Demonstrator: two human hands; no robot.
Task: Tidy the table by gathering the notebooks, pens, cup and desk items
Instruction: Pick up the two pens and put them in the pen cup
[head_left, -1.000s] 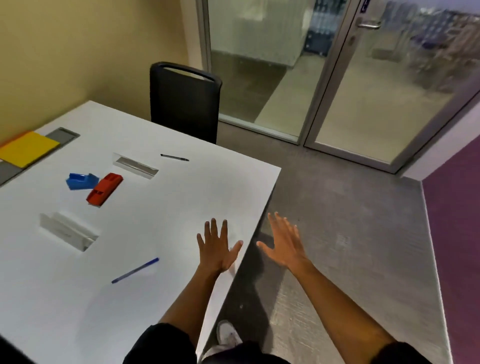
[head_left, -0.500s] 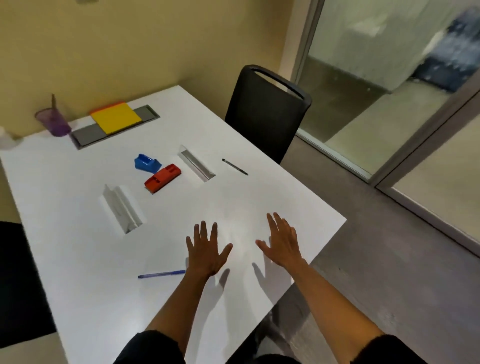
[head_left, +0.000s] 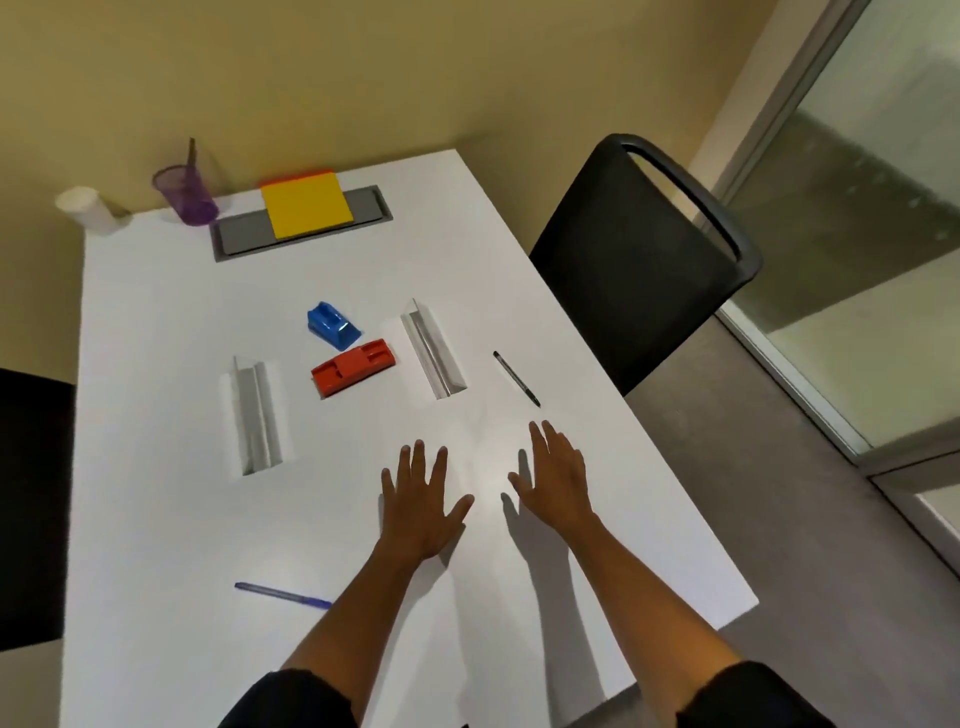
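Black pen (head_left: 516, 379) flat on white worktop (head_left: 156, 519), just beyond right hand (head_left: 556, 475); blue pen (head_left: 283, 595) nearer, left of left hand (head_left: 423, 493). Both hands empty, fingers (head_left: 418, 457) spread. Best: pinch black pen mid-barrel, lift cleanly, carry to purple cup (head_left: 186, 195).

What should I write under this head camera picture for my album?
Two open hands, left hand and right hand, above a white table before tidying.
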